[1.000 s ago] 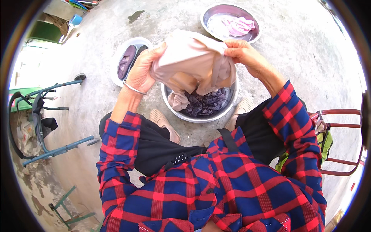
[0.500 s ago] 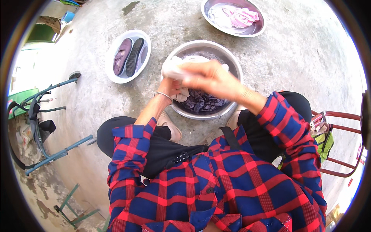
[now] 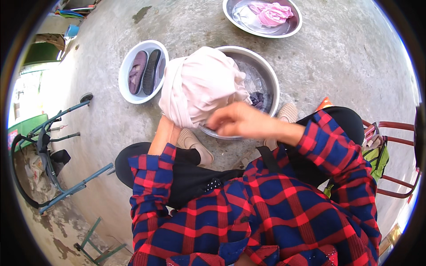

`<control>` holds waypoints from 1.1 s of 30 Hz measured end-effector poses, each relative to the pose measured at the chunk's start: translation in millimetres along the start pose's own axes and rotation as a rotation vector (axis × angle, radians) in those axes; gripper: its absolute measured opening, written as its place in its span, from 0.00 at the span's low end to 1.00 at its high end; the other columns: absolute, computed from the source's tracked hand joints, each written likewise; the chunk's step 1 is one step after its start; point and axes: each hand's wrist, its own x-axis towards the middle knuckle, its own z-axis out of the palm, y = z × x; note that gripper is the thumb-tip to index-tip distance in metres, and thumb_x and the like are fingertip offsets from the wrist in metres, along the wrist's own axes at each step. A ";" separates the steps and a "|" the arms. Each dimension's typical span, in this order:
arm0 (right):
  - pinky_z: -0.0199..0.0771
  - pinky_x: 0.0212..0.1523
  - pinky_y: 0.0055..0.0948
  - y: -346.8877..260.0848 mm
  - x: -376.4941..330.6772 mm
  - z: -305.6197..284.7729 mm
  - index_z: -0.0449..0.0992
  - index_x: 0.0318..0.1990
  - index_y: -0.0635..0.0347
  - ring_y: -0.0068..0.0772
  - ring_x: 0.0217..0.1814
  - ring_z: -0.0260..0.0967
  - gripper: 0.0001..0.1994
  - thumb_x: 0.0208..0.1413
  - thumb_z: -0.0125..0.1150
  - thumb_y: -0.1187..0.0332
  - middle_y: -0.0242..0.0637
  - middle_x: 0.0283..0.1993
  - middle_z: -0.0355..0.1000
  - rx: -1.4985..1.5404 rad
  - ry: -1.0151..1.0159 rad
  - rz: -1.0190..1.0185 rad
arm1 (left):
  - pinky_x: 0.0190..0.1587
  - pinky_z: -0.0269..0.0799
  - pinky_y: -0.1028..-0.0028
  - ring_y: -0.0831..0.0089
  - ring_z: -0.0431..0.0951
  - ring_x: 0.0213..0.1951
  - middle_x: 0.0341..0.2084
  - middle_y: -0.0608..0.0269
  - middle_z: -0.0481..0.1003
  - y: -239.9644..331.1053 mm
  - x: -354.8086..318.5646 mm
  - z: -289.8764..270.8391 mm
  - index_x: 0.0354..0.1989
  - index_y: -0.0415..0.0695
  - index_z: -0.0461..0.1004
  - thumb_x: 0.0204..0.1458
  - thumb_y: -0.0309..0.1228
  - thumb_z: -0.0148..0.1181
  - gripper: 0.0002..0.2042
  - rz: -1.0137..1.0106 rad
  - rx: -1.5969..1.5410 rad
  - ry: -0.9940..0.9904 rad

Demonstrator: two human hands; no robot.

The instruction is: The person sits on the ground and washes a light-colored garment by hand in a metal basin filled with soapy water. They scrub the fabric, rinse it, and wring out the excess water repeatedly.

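Observation:
A pale pink cloth (image 3: 204, 84), perhaps a garment, is bunched up in a wide bulge over the left side of a metal basin (image 3: 273, 77). My left forearm (image 3: 164, 135) runs up under the cloth, which hides the hand and its fingers. At the cloth's lower right edge, my right hand (image 3: 237, 120) is slightly blurred, its fingers curled closed on the fabric. Dark patterned cloth (image 3: 257, 100) lies in the water of the basin, mostly covered by the pale cloth.
Left of the basin stands a white tub (image 3: 124, 91) with a purple shoe (image 3: 137, 71) and a dark-soled one (image 3: 151, 71). Another metal basin (image 3: 235, 22) holds pink cloth (image 3: 275, 14). A blue metal frame (image 3: 84, 184) stands at left, a red-framed chair (image 3: 395, 179) at right.
The pale cloth has risen and spread out over my left hand, covering it and part of the basin. My right hand has moved down and left to the cloth's lower edge.

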 end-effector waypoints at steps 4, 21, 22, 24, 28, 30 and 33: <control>0.72 0.24 0.29 -28.5 6.5 -53.4 0.74 0.25 0.64 0.30 0.22 0.72 0.08 0.47 0.49 0.72 0.37 0.20 0.73 -0.174 0.320 0.574 | 0.54 0.59 0.69 0.65 0.65 0.50 0.47 0.56 0.66 -6.6 -9.8 -22.1 0.50 0.38 0.63 0.49 0.32 0.53 0.20 -0.116 -0.075 -0.001; 0.54 0.30 0.15 -29.3 20.9 -70.3 0.71 0.22 0.54 0.12 0.25 0.56 0.10 0.53 0.55 0.65 0.19 0.21 0.64 0.429 0.553 0.127 | 0.58 0.55 0.70 0.65 0.63 0.54 0.52 0.55 0.64 -23.8 -19.7 -28.7 0.55 0.37 0.60 0.50 0.33 0.53 0.24 -0.057 -0.131 -0.129; 0.54 0.29 0.14 -28.8 19.2 -71.1 0.71 0.22 0.55 0.12 0.25 0.56 0.10 0.53 0.55 0.65 0.19 0.21 0.64 0.474 0.607 0.143 | 0.59 0.54 0.70 0.65 0.63 0.55 0.52 0.55 0.64 -23.8 -15.7 -28.1 0.55 0.37 0.60 0.50 0.33 0.53 0.24 -0.054 -0.194 -0.179; 0.58 0.30 0.16 -26.9 17.3 -73.0 0.71 0.25 0.56 0.14 0.27 0.59 0.08 0.53 0.54 0.66 0.21 0.24 0.65 0.572 0.694 0.125 | 0.60 0.53 0.66 0.63 0.63 0.56 0.54 0.51 0.62 -18.6 -11.6 -28.4 0.57 0.34 0.56 0.54 0.34 0.48 0.24 -0.599 -0.957 -0.310; 0.64 0.35 0.21 -22.3 16.0 -75.7 0.71 0.29 0.59 0.19 0.30 0.63 0.05 0.54 0.53 0.68 0.26 0.28 0.67 0.694 0.728 0.088 | 0.58 0.56 0.65 0.63 0.66 0.53 0.51 0.47 0.65 -0.2 -7.8 -42.1 0.54 0.31 0.59 0.56 0.36 0.44 0.23 -1.137 -1.656 -0.191; 0.65 0.35 0.21 -24.1 16.8 -72.4 0.71 0.29 0.59 0.19 0.31 0.63 0.05 0.54 0.54 0.68 0.27 0.28 0.67 0.729 0.708 0.109 | 0.56 0.60 0.68 0.65 0.69 0.50 0.48 0.49 0.68 2.2 -9.5 -43.2 0.52 0.30 0.62 0.55 0.36 0.47 0.22 -1.086 -1.626 -0.233; 0.65 0.35 0.20 -24.5 18.9 -71.9 0.71 0.29 0.59 0.19 0.30 0.64 0.06 0.54 0.53 0.68 0.27 0.28 0.68 0.691 0.738 0.095 | 0.52 0.63 0.73 0.70 0.71 0.46 0.44 0.55 0.71 10.1 -11.7 -40.2 0.49 0.32 0.64 0.48 0.28 0.57 0.21 -0.914 -1.325 -0.189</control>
